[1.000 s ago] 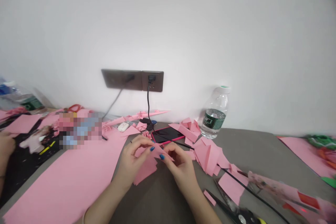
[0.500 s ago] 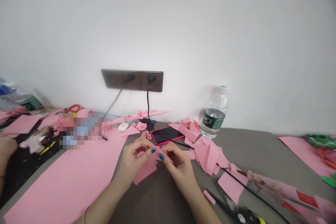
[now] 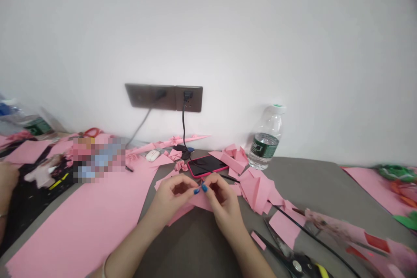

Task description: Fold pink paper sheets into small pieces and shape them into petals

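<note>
Both hands meet near the middle of the grey table, thumbs and fingertips pinching one small folded piece of pink paper (image 3: 201,201). My left hand (image 3: 174,195) grips its left side and my right hand (image 3: 222,197) its right side, with the thumbs nearly touching. Part of the fold is hidden behind the fingers. Beneath and beside my left hand lie more pink paper pieces (image 3: 180,213). Just beyond the fingers rests a phone (image 3: 208,165) in a pink case. A small folded pink flower (image 3: 181,165) is left of the phone.
Large pink sheet (image 3: 87,221) on the left; another person's hand (image 3: 8,178) at the far left. Pink scraps (image 3: 257,189), a black cable (image 3: 312,235) and open scissors (image 3: 276,249) lie on the right. A water bottle (image 3: 264,139) stands by the wall.
My fingertips have drawn closer together, the thumbs now almost meeting. The pink paper has turned and hangs lower between them. The other person's hand has shifted slightly.
</note>
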Tool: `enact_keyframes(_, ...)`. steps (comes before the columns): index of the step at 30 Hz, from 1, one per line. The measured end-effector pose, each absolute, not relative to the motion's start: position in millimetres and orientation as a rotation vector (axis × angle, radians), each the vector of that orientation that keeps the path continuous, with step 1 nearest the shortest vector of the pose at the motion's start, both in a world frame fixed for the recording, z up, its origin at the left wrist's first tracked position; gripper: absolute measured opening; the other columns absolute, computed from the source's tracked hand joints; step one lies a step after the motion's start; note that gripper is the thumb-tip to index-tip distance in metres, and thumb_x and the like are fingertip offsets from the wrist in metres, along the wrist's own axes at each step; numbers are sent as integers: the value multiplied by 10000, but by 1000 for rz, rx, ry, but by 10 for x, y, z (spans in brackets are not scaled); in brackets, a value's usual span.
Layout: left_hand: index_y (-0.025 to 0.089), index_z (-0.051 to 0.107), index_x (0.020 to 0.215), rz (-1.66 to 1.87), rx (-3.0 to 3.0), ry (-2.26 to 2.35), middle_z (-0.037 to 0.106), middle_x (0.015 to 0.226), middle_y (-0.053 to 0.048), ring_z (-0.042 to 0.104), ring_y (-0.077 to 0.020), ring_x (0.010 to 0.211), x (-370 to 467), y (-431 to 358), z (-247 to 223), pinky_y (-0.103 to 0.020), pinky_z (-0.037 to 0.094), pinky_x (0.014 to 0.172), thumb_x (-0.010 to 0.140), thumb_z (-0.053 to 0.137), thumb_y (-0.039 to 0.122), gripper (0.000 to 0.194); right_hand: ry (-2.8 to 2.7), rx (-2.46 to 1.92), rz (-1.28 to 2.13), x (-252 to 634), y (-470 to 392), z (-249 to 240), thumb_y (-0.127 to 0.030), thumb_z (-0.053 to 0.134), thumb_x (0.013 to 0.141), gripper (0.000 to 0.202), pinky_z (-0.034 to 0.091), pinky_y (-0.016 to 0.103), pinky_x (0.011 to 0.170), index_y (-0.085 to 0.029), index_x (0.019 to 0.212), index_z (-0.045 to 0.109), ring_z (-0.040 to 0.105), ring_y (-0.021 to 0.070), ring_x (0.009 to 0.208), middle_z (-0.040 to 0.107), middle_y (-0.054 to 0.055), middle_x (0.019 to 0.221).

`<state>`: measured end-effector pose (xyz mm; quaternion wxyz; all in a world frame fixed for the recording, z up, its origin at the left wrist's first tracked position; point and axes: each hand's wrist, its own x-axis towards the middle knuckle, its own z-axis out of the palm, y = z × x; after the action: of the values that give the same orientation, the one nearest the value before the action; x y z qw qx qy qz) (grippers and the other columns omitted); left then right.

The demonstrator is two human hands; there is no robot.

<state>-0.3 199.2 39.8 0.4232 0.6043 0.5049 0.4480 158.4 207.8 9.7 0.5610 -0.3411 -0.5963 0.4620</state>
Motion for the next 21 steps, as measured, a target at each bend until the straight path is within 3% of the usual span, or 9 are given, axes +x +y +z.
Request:
enact_keyframes(11, 177, 658, 731, 1074, 1666, 1330, 661, 718, -23, 591, -161, 687, -5, 1986, 430, -236, 458, 614, 758, 561, 196, 102, -1431, -814, 1087, 1571, 2092, 72, -359, 520, 926, 191, 371, 263, 611, -208, 813, 554, 474, 158, 681, 518, 10, 758)
enact_keyframes(21, 175, 661, 637, 1082, 1705, 1368, 668, 643, -21, 577, -163, 641, -98, 2007, 414, -238, 427, 587, 819, 593, 299, 231, -1214, -752, 1092, 1611, 2135, 95, -343, 630, 867, 197, 394, 280, 648, -209, 734, 574, 501, 165, 709, 530, 6, 740)
